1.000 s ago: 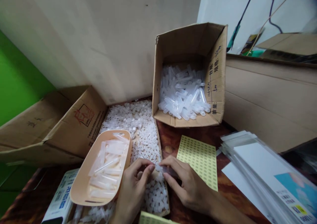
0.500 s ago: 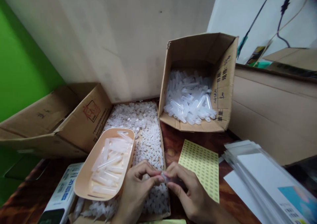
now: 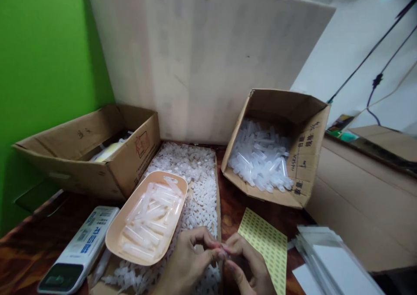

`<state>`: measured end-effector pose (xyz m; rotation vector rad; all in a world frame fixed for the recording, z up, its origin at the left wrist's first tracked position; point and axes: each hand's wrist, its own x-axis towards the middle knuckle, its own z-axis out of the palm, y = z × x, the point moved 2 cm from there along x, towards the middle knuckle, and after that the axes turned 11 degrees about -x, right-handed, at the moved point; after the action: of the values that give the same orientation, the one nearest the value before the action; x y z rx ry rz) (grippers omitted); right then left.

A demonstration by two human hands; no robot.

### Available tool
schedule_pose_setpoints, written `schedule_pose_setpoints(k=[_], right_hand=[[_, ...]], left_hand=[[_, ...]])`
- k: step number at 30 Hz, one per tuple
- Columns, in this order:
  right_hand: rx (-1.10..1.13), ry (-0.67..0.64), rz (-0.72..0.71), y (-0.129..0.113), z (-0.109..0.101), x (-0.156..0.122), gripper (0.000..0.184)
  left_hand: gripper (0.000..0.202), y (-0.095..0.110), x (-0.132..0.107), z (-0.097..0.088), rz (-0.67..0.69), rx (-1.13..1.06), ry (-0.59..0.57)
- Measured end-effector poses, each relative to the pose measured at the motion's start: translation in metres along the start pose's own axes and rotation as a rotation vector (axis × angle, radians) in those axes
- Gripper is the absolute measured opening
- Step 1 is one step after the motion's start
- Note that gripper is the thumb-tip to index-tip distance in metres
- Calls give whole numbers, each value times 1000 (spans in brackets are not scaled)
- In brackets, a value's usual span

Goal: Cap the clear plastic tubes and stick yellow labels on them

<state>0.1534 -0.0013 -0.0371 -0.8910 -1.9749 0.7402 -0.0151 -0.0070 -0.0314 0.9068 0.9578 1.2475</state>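
Observation:
My left hand (image 3: 195,258) and my right hand (image 3: 246,262) meet fingertip to fingertip low in the view. Between them is a small whitish plastic piece, mostly covered by the fingers; its exact kind is hard to make out. Both thumbs and index fingers are pinched on it. Beneath my left hand lies a shallow cardboard tray with many small white plastic tips (image 3: 203,199). A peach plastic basket (image 3: 110,238) holding translucent tubes (image 3: 143,236) rests on that tray, left of my hands. Beside my right hand lies a yellow sheet of small oval stickers (image 3: 265,243).
An opened carton (image 3: 312,169) full of translucent tubes leans on its side at the back right. Another cardboard box (image 3: 114,177) stands at the left. A white device with a dark display (image 3: 81,251) lies front left, and clear-sleeved papers (image 3: 342,264) front right.
The camera view has tilted up and shifted, so the table's contents sit lower and mostly farther right. My hands stay pinched together on the small piece.

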Motion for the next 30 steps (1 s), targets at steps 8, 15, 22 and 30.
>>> schedule_pose_setpoints(k=[8, 15, 22, 30], right_hand=[[350, -286, 241, 10, -1, 37, 31], [-523, -173, 81, 21, 31, 123, 30], [-979, -234, 145, 45, 70, 173, 23], [-1112, -362, 166, 46, 71, 173, 16]], left_hand=[[18, 22, -8, -10, 154, 14, 63], [17, 24, -12, -12, 292, -61, 114], [36, 26, -10, -11, 114, -395, 42], [51, 30, -17, -1, -180, -896, 22]])
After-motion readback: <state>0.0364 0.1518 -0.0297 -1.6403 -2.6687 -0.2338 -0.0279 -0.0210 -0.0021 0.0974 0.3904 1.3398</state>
